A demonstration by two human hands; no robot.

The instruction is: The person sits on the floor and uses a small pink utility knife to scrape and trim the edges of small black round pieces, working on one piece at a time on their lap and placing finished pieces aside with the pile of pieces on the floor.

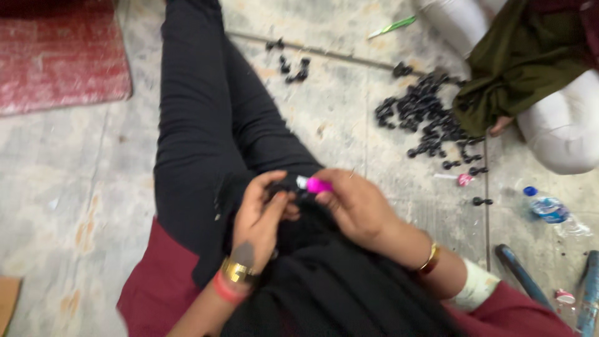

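Both hands meet over the lap, just above a bundle of black cloth (324, 274). The right hand (352, 206) is closed in a pinch around a small pink tube (317, 185) with a pale tip, the tip pointing toward the other hand. The left hand (265, 212) is curled, its fingers closed on a small black piece (284, 187) that the blur makes hard to identify; it sits right beside the tube's tip, seemingly touching it.

Judging from this, the tube is being brought to the black piece. To do that well, the left fingers should hold the piece steady and clear of the tip, and the right hand should squeeze lightly so little comes out and none reaches the cloth below.

On the floor (75, 187) to the right lies a heap of similar black pieces (424, 115), with a few more scattered nearer the outstretched leg. Another person sits beyond the heap. A plastic bottle (549, 209) lies near the right edge, and a red mat (59, 53) at top left.
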